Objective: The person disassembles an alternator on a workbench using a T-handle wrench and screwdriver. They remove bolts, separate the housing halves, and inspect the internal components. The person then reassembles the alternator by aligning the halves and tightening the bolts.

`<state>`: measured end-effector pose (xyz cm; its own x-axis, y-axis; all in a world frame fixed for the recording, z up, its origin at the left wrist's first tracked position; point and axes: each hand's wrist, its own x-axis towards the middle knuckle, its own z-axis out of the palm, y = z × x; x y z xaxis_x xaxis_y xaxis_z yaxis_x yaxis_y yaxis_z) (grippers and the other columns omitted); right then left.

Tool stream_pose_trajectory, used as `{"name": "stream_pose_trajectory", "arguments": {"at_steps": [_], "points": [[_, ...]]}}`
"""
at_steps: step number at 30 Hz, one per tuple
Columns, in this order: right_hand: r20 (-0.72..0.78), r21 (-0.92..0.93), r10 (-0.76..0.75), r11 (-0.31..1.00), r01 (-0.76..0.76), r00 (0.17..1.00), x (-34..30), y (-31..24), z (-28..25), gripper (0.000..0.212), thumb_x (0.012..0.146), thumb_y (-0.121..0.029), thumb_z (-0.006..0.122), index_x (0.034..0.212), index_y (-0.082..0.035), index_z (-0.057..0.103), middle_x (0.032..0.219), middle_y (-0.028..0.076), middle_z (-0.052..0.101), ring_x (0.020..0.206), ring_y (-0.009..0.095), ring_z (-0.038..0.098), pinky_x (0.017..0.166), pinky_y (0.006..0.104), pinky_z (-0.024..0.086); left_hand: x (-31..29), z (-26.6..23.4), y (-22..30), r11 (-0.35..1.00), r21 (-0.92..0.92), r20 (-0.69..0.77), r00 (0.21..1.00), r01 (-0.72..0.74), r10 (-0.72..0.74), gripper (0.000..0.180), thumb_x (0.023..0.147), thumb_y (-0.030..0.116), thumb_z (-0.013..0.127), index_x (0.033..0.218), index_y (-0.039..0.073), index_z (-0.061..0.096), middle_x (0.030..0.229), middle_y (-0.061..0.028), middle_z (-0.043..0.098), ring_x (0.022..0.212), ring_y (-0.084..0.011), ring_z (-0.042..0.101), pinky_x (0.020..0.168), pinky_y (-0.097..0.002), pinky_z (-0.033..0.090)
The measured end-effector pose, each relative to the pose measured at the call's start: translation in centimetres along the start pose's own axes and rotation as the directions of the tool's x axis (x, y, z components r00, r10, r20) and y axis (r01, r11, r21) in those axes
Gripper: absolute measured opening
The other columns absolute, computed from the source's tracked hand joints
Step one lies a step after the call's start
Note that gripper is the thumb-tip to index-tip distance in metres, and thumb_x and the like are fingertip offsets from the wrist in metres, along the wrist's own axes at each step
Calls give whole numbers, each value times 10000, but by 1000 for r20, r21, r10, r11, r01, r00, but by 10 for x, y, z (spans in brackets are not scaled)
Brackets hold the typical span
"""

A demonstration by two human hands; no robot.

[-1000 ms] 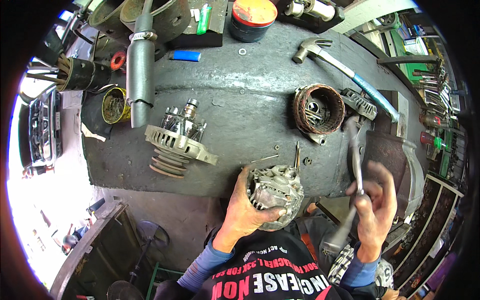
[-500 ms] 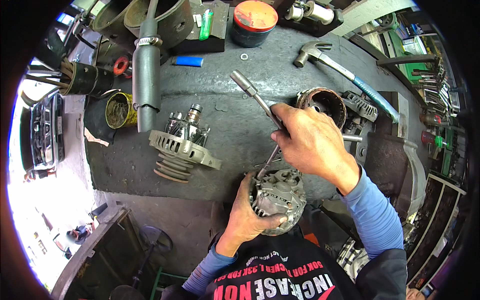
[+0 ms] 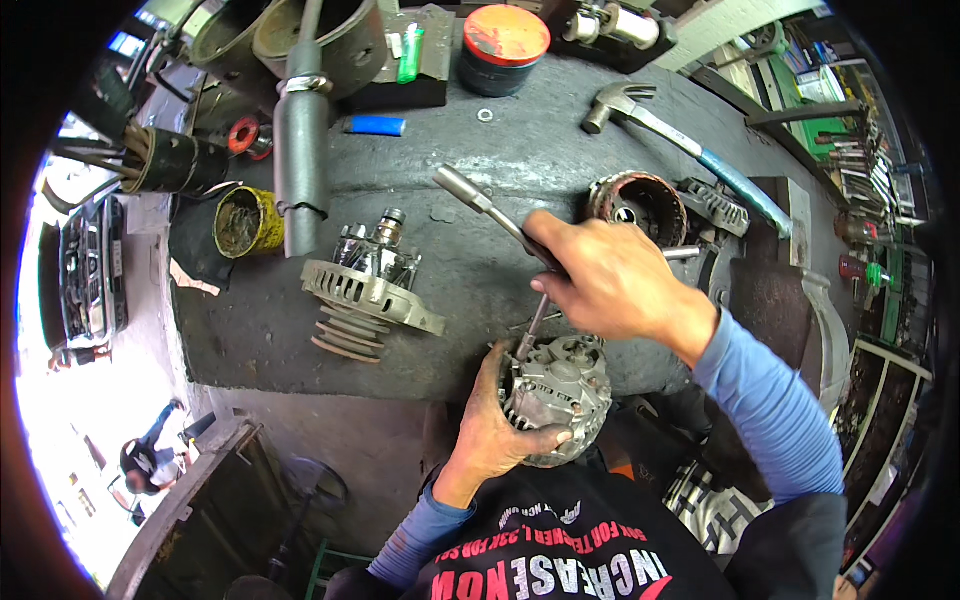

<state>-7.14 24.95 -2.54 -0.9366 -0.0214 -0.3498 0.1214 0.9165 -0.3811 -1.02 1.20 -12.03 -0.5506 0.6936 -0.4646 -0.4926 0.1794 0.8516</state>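
My left hand is wrapped round the side of a grey metal alternator housing, its thumb across the front. The housing is held tilted at the bench's near edge. My right hand grips the middle of a three-way socket wrench. One arm of the wrench points to the far left and another sticks out right of my hand. The third arm runs down to the housing's far left edge, where its tip is partly hidden. Left of my hands stands the other alternator half, with its ribbed pulley underneath.
A wound copper stator lies beyond my right hand, beside a claw hammer. A hanging grey tool comes down at the left near a yellow can. A red-lidded tub and a blue lighter lie farther back.
My right hand has turned the wrench a little, its upper arm swinging left and down. My left hand keeps its hold on the housing. The view has shifted slightly.
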Motion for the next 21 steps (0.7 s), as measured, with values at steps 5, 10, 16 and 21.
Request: {"name": "stream_pose_trajectory", "arguments": {"at_steps": [5,10,16,21], "points": [[-416,-57,-142,990,130,898,-17,-13,41,299,870,-168,746,1102,-63,590,814,105,658,873,328,655,870,487,481,-3,-5,-11,997,-74,15,1000,12,-11,1365,569,364,1024,1592,-94,245,1494,-232,508,1373,-318,537,1177,-431,424],[-583,382,55,899,214,811,-21,-24,57,275,740,-210,872,750,-78,631,738,45,626,775,256,612,878,400,411,-4,-11,-11,999,1,18,999,-51,51,1399,570,388,1023,1604,-93,213,1516,-244,482,1391,-327,522,1182,-438,420],[-671,717,128,362,596,730,-22,-18,90,363,862,-284,824,653,-134,567,723,38,680,1016,272,718,1069,449,394,-10,-10,-15,998,-58,8,1000,-14,15,1390,562,347,1029,1601,-94,218,1490,-225,513,1393,-319,518,1190,-430,410],[-544,653,380,-367,662,748,-24,-15,99,545,1119,-512,452,761,-106,520,674,50,553,1043,337,681,1192,493,331,-9,-6,-18,996,32,-3,997,-81,81,1333,556,301,1027,1598,-72,284,1492,-218,510,1394,-302,509,1201,-409,393]]}}
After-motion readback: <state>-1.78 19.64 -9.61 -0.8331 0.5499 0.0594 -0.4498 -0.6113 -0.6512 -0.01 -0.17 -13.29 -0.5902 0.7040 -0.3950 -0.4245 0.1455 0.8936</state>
